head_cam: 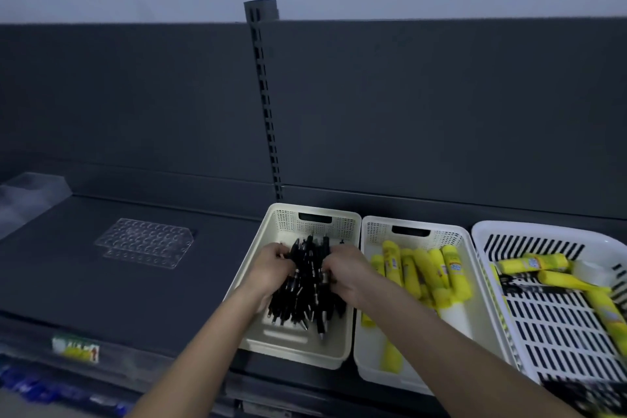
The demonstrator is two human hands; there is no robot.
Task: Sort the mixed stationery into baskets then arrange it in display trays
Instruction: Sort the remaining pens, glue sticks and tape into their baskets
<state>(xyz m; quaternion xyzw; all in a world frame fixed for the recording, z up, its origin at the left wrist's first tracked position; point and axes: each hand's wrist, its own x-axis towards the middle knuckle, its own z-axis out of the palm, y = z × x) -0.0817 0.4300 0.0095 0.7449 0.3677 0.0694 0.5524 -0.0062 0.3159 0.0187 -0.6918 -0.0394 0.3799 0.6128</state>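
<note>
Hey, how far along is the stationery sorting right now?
Mostly sorted: black pens lie in the cream basket, glue sticks in the middle basket. In hand: the left hand and right hand grip the pens in a bundle. Left: a few glue sticks and a tape roll lie in the slotted basket; the clear tray holds nothing yet.

We are in a shop, by the look of it a stationery aisle. A dark metal shelf (pixel 101 282) runs before a matching back panel (pixel 441 105), split by a slotted upright (pixel 266 102) of the retail-rack kind. A label (pixel 75 348) sits in the strip along the shelf's front edge. On the shelf we see a clear display tray (pixel 146 241) with rows of holes, and baskets (pixel 286 222) holding many identical black pens (pixel 307 285) and yellow glue sticks (pixel 422 268).
</note>
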